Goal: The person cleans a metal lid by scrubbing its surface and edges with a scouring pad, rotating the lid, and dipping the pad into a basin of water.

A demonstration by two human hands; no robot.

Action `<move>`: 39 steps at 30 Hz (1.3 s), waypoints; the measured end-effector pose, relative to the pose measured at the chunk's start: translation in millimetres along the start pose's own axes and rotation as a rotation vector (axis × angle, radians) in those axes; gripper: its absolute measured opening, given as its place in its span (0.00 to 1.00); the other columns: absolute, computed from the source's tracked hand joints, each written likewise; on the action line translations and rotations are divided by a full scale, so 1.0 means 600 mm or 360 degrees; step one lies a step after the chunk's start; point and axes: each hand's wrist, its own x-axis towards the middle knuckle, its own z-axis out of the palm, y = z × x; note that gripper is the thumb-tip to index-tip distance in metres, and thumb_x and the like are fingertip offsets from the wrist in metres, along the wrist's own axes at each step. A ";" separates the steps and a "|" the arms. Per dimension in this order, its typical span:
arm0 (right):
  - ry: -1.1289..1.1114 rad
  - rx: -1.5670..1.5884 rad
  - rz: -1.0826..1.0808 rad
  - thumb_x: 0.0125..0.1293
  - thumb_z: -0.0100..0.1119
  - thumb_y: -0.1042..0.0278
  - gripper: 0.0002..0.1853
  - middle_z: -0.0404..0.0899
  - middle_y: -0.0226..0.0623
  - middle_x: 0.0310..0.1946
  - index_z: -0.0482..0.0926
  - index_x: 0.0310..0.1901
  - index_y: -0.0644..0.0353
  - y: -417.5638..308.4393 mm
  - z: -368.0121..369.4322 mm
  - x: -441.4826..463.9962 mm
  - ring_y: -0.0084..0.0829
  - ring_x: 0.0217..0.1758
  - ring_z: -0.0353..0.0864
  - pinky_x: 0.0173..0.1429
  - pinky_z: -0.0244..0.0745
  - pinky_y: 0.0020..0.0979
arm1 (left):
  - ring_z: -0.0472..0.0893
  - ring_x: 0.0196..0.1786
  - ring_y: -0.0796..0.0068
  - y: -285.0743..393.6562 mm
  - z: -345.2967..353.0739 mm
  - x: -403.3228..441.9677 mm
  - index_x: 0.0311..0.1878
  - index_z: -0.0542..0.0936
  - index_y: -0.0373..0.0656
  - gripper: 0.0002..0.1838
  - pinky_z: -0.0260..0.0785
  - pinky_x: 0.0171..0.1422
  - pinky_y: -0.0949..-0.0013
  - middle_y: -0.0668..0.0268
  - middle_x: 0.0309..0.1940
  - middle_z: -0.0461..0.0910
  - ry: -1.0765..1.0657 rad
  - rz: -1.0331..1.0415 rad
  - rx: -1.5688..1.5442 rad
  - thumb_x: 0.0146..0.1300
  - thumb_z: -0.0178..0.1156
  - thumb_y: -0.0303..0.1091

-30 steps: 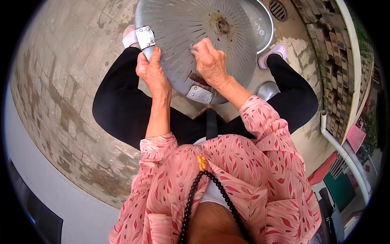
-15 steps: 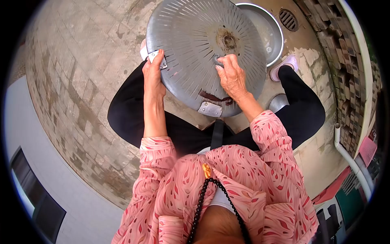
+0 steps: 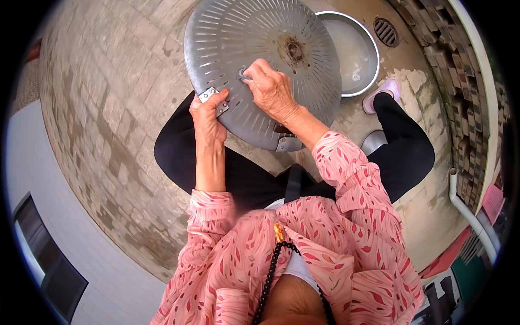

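**Two hands at one slotted metal disc**

My left hand (image 3: pixel 208 115) grips the rim of the slotted metal disc (image 3: pixel 238 32), thumb over a riveted bracket (image 3: pixel 207 94); my right hand (image 3: pixel 272 93) pinches a grey scouring pad (image 3: pixel 241 72) against its face. The disc sits in front of my spread knees, dull grey, slits radiating from a brown-stained centre (image 3: pixel 292 50). My right forearm covers part of its near edge. Beyond, the disc hides part of a metal basin (image 3: pixel 364 85) holding cloudy water, near a drain grate (image 3: pixel 386 31).
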 end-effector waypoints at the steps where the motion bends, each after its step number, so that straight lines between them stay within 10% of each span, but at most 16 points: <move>1: 0.0030 -0.0056 0.0057 0.57 0.60 0.74 0.06 0.76 0.40 0.34 0.73 0.36 0.60 0.026 -0.003 0.004 0.47 0.30 0.81 0.31 0.75 0.42 | 0.80 0.33 0.74 0.000 0.004 0.001 0.43 0.77 0.34 0.14 0.73 0.41 0.71 0.64 0.34 0.81 0.0047 -0.0018 0.0032 0.50 0.63 0.18; 39: -0.0023 -0.0530 -0.0159 0.61 0.58 0.72 0.06 0.77 0.45 0.31 0.70 0.34 0.61 0.058 0.023 0.076 0.49 0.27 0.80 0.29 0.75 0.41 | 0.75 0.32 0.81 -0.041 0.045 -0.022 0.42 0.77 0.34 0.18 0.69 0.37 0.76 0.67 0.33 0.79 0.0077 0.0175 0.0117 0.42 0.61 0.18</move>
